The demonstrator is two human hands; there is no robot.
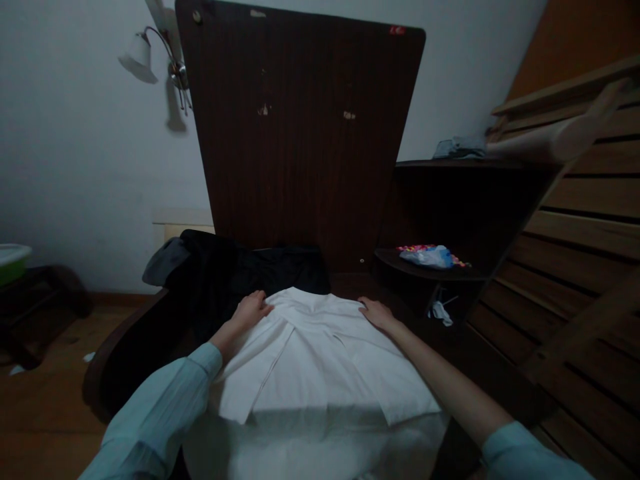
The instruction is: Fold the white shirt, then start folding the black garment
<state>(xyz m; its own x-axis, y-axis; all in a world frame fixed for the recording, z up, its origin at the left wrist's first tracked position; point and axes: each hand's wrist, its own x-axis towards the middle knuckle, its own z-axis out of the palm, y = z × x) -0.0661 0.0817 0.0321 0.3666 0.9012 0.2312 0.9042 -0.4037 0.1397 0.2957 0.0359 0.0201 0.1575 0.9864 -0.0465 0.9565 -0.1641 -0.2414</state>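
Observation:
A white shirt [315,353] is spread out in front of me, with folds and creases running down its middle. Its lower edge overlaps more pale cloth [320,447] nearer to me. At the shirt's far left edge, my left hand [251,309] is closed on the fabric, thumb on top. My right hand [379,315] grips the far right edge in the same way; some of its fingertips are hidden by the cloth. A black garment [235,273] lies bunched just beyond my left hand.
A tall dark wooden panel [305,133] stands behind the shirt. On the right, a dark shelf [470,273] bears a plastic bag [427,257], beside a slatted wooden frame [585,247]. A wall lamp [139,59] hangs upper left. A green basin [13,263] stands far left.

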